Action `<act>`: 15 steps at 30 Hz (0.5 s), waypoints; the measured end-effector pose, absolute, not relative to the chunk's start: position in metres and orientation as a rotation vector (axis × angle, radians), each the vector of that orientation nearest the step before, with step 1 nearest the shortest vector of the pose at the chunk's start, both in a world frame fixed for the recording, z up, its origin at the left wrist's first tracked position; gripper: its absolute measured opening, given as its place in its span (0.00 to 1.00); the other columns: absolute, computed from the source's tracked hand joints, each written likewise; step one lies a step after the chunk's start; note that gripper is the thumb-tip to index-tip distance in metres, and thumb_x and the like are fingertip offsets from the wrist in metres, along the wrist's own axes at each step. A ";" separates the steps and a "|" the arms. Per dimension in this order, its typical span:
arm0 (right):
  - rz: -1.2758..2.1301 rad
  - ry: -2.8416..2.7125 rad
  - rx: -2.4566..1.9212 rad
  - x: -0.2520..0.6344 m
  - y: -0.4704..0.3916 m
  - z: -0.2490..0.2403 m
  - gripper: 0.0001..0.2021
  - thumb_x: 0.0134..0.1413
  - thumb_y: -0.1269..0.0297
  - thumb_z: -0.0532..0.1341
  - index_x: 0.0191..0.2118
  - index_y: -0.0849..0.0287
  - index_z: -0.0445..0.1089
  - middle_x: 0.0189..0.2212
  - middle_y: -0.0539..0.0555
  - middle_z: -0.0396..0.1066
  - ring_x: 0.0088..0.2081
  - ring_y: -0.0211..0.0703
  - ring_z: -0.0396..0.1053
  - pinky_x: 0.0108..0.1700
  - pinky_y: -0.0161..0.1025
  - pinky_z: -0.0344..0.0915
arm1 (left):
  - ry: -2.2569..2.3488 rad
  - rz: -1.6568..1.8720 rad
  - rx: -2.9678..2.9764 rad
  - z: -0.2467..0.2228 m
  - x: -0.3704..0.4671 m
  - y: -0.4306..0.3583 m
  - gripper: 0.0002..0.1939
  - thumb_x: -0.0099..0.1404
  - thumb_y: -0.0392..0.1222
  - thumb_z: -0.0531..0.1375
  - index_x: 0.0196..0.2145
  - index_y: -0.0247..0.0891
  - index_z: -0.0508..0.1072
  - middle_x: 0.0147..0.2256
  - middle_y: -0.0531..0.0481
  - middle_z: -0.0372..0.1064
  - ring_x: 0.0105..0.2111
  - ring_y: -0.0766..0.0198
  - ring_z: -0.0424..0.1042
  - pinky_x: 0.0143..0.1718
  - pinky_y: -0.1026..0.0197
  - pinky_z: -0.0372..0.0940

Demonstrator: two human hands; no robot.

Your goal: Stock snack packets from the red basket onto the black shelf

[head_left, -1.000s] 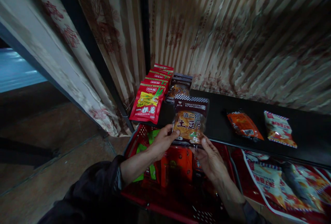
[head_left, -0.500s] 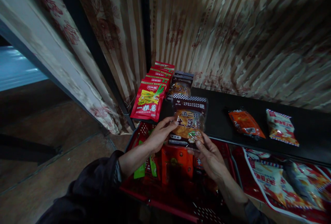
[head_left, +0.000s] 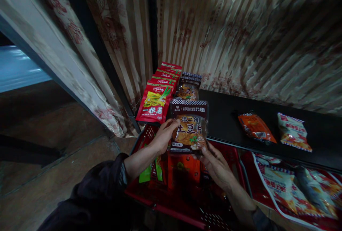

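A brown bag of potato chips (head_left: 189, 127) with a checkered top edge is held upright between both hands, above the front edge of the black shelf. My left hand (head_left: 165, 136) grips its left side, thumb on the front. At the lower right corner, my right hand (head_left: 215, 163) pinches the bag with the thumb in front. Just behind it, more brown chip bags (head_left: 188, 87) of the same kind lie in an overlapping row. Left of those, several red snack bags (head_left: 156, 101) are layered one over another on the shelf.
Below my hands stands a red basket (head_left: 149, 197) with orange packets (head_left: 184, 170) and green packets (head_left: 145, 174). On the black shelf (head_left: 220, 117) lie an orange bag (head_left: 256, 127) and a white bag (head_left: 294, 131). A second container of bags (head_left: 283, 184) is at right. A dark post (head_left: 107, 63) rises at left.
The held chip bag has moved slightly left, closer to the red bags, and both hands have shifted with it. The view has drifted a little.
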State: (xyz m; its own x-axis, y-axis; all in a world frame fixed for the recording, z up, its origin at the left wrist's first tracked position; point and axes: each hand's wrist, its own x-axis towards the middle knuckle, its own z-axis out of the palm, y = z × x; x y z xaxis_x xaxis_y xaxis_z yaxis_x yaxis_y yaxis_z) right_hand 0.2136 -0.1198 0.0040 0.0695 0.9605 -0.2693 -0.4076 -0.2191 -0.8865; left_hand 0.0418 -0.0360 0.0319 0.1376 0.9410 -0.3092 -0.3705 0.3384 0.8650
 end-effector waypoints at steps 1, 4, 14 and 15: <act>1.463 -0.682 -1.127 0.214 -0.120 0.002 0.20 0.43 0.52 0.73 0.43 0.52 0.78 0.43 0.54 0.78 0.40 0.47 0.74 0.40 0.41 0.73 | 1.000 1.089 0.700 0.032 0.042 -0.036 0.19 0.48 0.53 0.70 0.30 0.38 0.73 0.32 0.50 0.74 0.39 0.57 0.73 0.43 0.57 0.66; 1.473 -0.710 -1.139 0.216 -0.120 0.001 0.18 0.44 0.53 0.72 0.43 0.51 0.78 0.43 0.54 0.78 0.43 0.49 0.74 0.42 0.42 0.71 | 0.978 1.115 0.658 0.034 0.045 -0.038 0.18 0.47 0.51 0.71 0.30 0.38 0.72 0.32 0.50 0.74 0.38 0.58 0.73 0.42 0.59 0.66; 1.475 -0.718 -1.189 0.215 -0.118 0.002 0.22 0.41 0.50 0.73 0.43 0.51 0.78 0.43 0.54 0.79 0.41 0.48 0.74 0.37 0.38 0.68 | 0.932 1.146 0.725 0.025 0.045 -0.034 0.18 0.51 0.51 0.69 0.33 0.37 0.73 0.30 0.52 0.73 0.30 0.65 0.71 0.36 0.62 0.65; 1.477 -0.706 -1.193 0.215 -0.117 0.002 0.22 0.40 0.50 0.73 0.43 0.51 0.78 0.42 0.54 0.79 0.41 0.49 0.74 0.37 0.39 0.68 | 0.931 1.143 0.745 0.023 0.045 -0.034 0.17 0.52 0.51 0.69 0.33 0.37 0.72 0.30 0.53 0.73 0.29 0.66 0.71 0.35 0.63 0.65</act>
